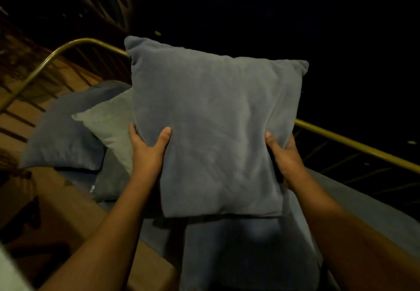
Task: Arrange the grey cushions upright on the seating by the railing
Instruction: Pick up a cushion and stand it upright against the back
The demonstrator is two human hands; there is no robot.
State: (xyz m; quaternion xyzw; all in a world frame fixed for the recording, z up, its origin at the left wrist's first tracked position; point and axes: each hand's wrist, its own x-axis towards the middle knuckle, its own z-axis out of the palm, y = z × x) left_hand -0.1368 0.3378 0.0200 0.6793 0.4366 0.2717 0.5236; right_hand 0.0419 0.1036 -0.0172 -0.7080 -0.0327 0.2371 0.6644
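I hold a grey cushion [213, 127] upright in mid-air above the seating [363, 204]. My left hand [147, 152] grips its left edge and my right hand [286, 154] grips its right edge, thumbs on the front face. Behind it to the left, a paler grey cushion [109, 125] leans against a darker grey cushion [66, 129]. Another grey cushion [247, 254] lies flat below the one I hold. The brass railing [354, 146] runs behind the seating.
The railing curves round at the far left [66, 47] above a wooden floor [20, 109]. A wooden ledge [75, 202] borders the seating's near side. Beyond the railing everything is dark.
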